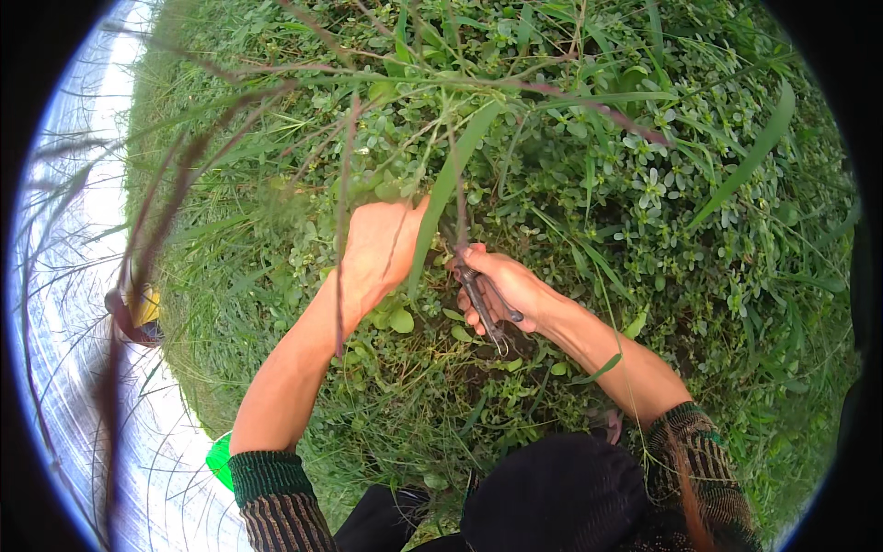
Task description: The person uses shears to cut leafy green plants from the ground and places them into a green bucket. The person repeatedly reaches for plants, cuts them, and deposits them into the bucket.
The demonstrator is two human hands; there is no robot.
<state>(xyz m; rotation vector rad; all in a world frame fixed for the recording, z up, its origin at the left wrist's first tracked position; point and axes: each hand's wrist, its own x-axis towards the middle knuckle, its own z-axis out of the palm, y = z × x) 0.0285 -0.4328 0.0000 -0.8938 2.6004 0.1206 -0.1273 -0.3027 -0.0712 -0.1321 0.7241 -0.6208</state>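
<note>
In my right hand (507,279) is a pair of dark-handled pruning shears (481,303), with a coil spring between the handles and a wire loop at their near end. Leaves and my hands hide most of the blades. My left hand (383,238) is back-up among the low plants, just left of the shears. Its fingers are out of sight behind the hand, so what they hold does not show. Around both hands grow small-leaved green weeds (648,186), with some broader light-green leaves (393,317) under my left wrist.
Tall grass stalks (186,172) and a long grass blade (452,179) cross close before the camera. At the left lies shiny, silvery plastic sheeting (76,414). A yellow and dark object (147,310) and a bright green object (221,462) sit along its edge. My dark-clothed knee (552,490) is below.
</note>
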